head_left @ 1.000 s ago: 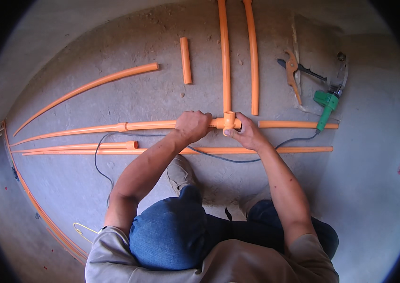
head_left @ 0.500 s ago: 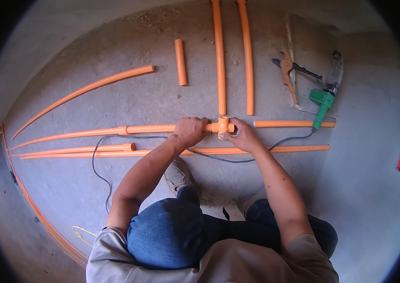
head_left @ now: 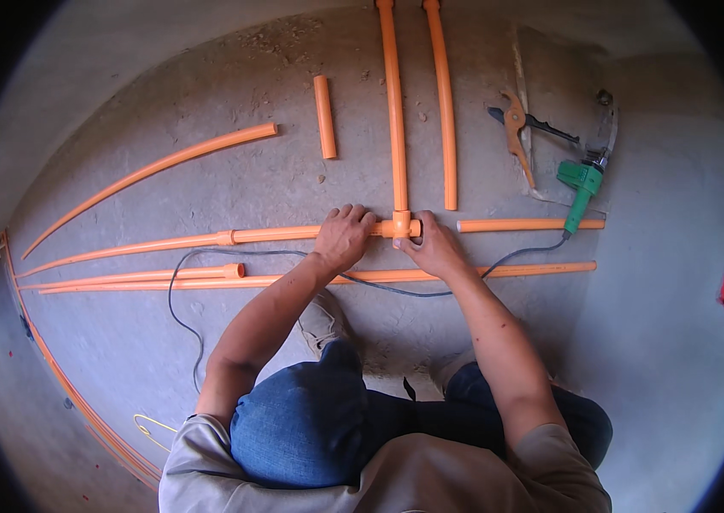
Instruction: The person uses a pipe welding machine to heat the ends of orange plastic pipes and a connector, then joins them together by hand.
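- An orange tee fitting (head_left: 402, 227) on the concrete floor (head_left: 276, 179) is pinched by the right hand (head_left: 435, 248).
- The long pipe (head_left: 268, 233) is gripped by the closed left hand (head_left: 342, 237) and appears already joined.
- The upright pipe (head_left: 393, 103) meets the tee; the short right pipe (head_left: 529, 225) lies apart, seemingly left to connect.

**Orange tee fitting joining pipes on a concrete floor**

An orange plastic tee fitting (head_left: 402, 227) lies flat on the floor. A long orange pipe (head_left: 208, 238) runs from its left socket, lying level. A second orange pipe (head_left: 393, 103) meets its upper branch, stretching straight away.
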Action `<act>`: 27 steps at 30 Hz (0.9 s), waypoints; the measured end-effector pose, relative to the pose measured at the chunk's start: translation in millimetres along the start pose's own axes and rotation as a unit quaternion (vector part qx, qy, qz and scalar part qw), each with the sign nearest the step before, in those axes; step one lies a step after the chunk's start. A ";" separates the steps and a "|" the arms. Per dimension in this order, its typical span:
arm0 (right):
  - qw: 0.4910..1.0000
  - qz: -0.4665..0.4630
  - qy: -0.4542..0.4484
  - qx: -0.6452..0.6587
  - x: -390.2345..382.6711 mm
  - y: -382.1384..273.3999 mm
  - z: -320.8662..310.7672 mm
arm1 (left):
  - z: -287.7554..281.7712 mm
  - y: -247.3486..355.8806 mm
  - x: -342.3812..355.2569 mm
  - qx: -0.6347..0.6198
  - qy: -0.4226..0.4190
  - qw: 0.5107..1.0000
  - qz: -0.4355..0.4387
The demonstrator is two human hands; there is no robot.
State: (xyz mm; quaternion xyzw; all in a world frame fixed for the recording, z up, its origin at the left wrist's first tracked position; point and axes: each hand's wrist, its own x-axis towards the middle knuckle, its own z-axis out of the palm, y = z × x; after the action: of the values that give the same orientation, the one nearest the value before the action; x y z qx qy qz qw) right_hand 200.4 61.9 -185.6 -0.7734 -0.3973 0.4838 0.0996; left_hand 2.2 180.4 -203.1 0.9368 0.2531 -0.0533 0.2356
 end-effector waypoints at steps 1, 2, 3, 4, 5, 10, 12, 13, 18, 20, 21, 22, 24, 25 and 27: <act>1.000 0.001 0.004 -0.011 -0.1 -0.7 0.5 | -1.2 0.5 0.1 0.000 0.000 1.000 0.000; 1.000 0.002 0.008 -0.022 -0.3 -1.2 0.7 | -2.3 1.1 0.0 -0.002 -0.002 1.000 -0.005; 1.000 0.003 0.008 -0.022 -0.7 -1.6 1.1 | -3.4 1.6 0.1 -0.003 -0.003 1.000 -0.011; 1.000 0.004 0.018 -0.015 -1.5 -2.1 2.1 | -4.1 1.7 0.1 -0.003 -0.003 1.000 -0.011; 1.000 0.004 0.027 -0.009 -1.9 -2.4 2.9 | -4.6 2.0 0.2 0.001 0.000 1.000 -0.012; 0.998 0.010 0.033 -0.044 -5.5 -7.8 -2.9 | -8.9 5.6 -1.3 -0.013 0.016 1.000 -0.007; 0.998 0.015 0.037 -0.056 -6.4 -10.0 -5.9 | -10.0 6.1 -0.9 -0.018 0.015 1.000 -0.001; 0.998 0.019 0.035 -0.054 -5.4 -9.1 -3.8 | -7.7 5.0 -2.3 -0.019 0.016 1.000 -0.003; 0.997 -0.010 0.064 -0.042 -4.9 -0.8 4.7 | -2.8 1.8 -6.0 -0.033 0.023 0.999 -0.018; 0.997 -0.027 0.067 -0.012 -6.2 -13.8 3.6 | -9.0 -3.5 -15.4 -0.034 0.045 0.998 -0.022; 1.000 0.024 0.001 0.017 -8.5 -23.7 -3.1 | -13.5 -8.1 -22.7 -0.036 0.066 0.997 -0.022; 0.999 0.021 0.027 0.002 -7.8 -19.0 -2.9 | -17.9 -7.4 -25.2 -0.027 0.070 0.997 -0.033; 0.995 -0.015 0.094 -0.021 -3.9 2.2 1.6 | -26.6 -8.2 -39.6 -0.081 0.111 0.991 -0.010; 0.989 -0.038 0.141 -0.031 -3.7 13.3 1.5 | -31.2 -7.6 -47.8 -0.072 0.094 0.993 -0.021; 0.988 -0.031 0.152 -0.023 -11.0 -8.7 -11.6 | -46.2 -19.0 -79.8 -0.067 0.055 0.994 -0.072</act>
State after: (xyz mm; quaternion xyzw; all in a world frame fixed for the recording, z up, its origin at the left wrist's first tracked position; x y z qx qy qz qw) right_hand 203.1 62.4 -167.7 -0.8276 -0.4123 0.3476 0.1557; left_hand -77.3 180.6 -152.7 0.8997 0.3354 -0.0018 0.2795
